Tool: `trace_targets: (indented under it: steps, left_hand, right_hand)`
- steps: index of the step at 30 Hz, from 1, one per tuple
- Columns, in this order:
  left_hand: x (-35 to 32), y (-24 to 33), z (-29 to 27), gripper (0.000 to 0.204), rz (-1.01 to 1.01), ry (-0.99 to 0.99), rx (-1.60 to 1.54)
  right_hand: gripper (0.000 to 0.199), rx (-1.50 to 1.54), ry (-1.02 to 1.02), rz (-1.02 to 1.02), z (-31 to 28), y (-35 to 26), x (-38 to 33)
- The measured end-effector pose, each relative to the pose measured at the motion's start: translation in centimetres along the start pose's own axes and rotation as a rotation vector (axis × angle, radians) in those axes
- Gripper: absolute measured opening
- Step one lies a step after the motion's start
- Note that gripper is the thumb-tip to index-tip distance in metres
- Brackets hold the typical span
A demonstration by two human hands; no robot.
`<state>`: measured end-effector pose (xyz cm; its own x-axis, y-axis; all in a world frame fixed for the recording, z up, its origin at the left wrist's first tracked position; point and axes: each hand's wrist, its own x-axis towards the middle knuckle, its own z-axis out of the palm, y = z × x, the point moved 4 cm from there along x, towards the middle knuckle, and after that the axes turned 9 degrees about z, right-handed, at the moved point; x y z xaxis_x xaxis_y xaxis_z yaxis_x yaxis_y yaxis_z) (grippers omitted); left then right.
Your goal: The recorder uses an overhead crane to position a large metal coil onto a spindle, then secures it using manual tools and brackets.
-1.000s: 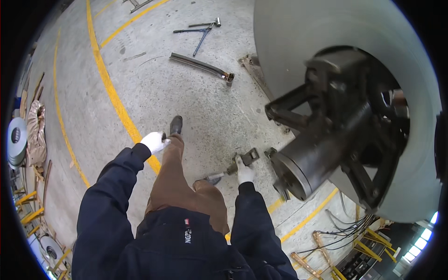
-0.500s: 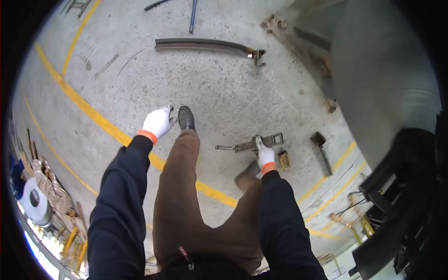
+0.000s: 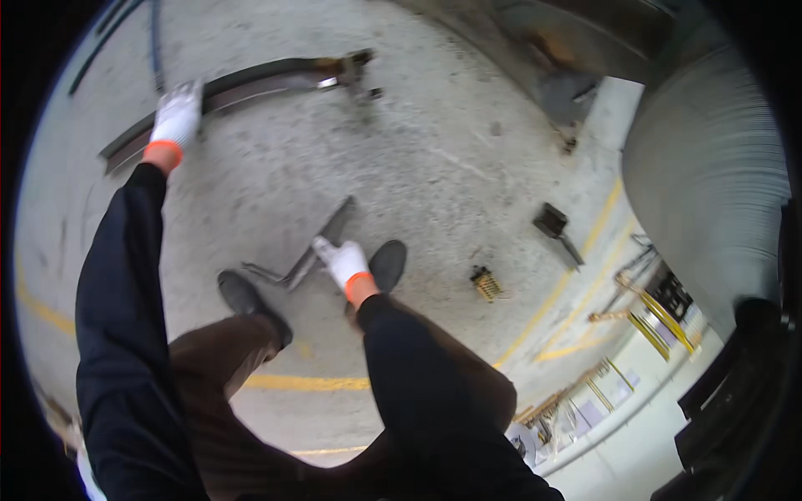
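1. Grey metal bar tool (image 3: 322,244) is seen lying flat on the concrete floor (image 3: 434,175), just ahead of the person's two dark shoes, with a thin bent rod at its near end.
2. The right hand (image 3: 341,260), in a white glove with an orange cuff, is laid on the near part of the bar tool; whether the fingers are closed round it cannot be told.
3. The left hand (image 3: 177,117), gloved alike, is held out well to the left over a long curved steel strip (image 3: 242,83); it appears loosely open and nothing is seen gripped in it.
4. The step in hand is judged to be the taking up of the bar tool from the floor.
5. For the next move, a firm grip round the bar would be called for before any lift, and balance would have to be kept.
6. A small yellow wire brush (image 3: 485,284) and a dark block tool (image 3: 553,224) are seen lying apart to the right.
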<state>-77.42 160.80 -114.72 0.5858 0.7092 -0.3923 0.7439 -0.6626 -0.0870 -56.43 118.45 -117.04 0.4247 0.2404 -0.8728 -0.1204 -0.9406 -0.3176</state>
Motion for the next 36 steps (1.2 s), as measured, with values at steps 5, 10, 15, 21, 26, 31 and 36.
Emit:
trace_targets:
  steps: [5, 10, 15, 21, 26, 31, 36]
  left_hand:
    - [-2.5, -7.0, 9.9, 0.049, 0.08, 0.125, -0.014]
    - [-12.9, -0.2, 6.2, 0.073, 0.081, 0.139, -0.365]
    - [-22.7, 4.1, -4.1, 0.062, -0.182, -0.06, -0.56]
    - [-35.3, 3.9, -19.6, 0.063, -0.1, -0.15, -0.804]
    - [-42.7, 4.2, -33.8, 0.074, 0.29, 0.022, -0.671]
    - [-42.9, 7.2, -41.6, 0.066, 0.448, 0.015, -0.648]
    - [-35.3, 14.3, -40.5, 0.034, 0.742, -0.087, -0.882]
  right_hand:
    - [0.056, -0.323, -0.094, 0.046, -2.4, -3.8, -2.7]
    - [0.055, 0.342, -0.147, 0.104, -6.7, -9.3, -8.0]
    - [0.042, 0.27, -0.191, 0.122, -4.9, -12.7, -16.4]
    - [0.05, 0.501, -0.46, 0.307, -2.7, -17.5, -28.9]
    - [0.061, 0.779, -0.335, 0.314, -5.4, -20.9, -38.7]
    - [0.067, 0.108, 0.225, -0.466, -14.2, -21.1, -50.7]
    - [0.047, -0.297, 0.605, -0.775, -21.2, -18.2, -55.7]
